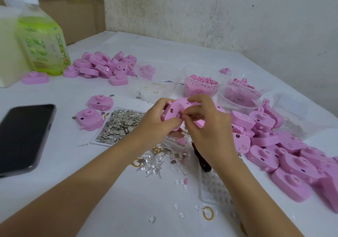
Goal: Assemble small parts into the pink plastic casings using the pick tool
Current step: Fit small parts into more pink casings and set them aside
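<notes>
- While the left hand (157,122) curls its fingers round 1 pink casing (180,105) mid-frame,
- the right hand (204,127) pinches at its middle (part unclear).

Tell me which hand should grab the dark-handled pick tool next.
Right, probably. The pick tool lies on the table just under the right hand, while the left hand grips the pink casing from its left side and could steady it alone.

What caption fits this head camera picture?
Left hand and right hand grip a pink casing beside a tray of metal bits.
</notes>
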